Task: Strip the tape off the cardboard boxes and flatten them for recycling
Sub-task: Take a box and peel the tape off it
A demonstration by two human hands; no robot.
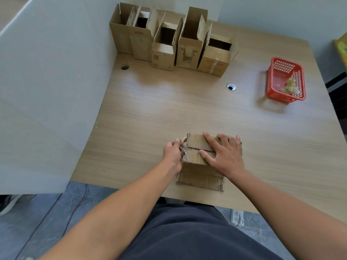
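Small cardboard box (pixel 195 141) on tabletop (pixel 169 106), right grip (pixel 225 156) spread flat on its top, left grip (pixel 171 152) pinching clear tape (pixel 183 154) at its left end, red basket (pixel 281 96) far beyond it

Worn on the head, wide-angle, facing forward and steeply down onto the table (pixel 187 109) from above its near edge. Close to the left hand (pixel 171 154) and right hand (pixel 225 156), just below mid-frame; forearms and lap at bottom, wall at top.
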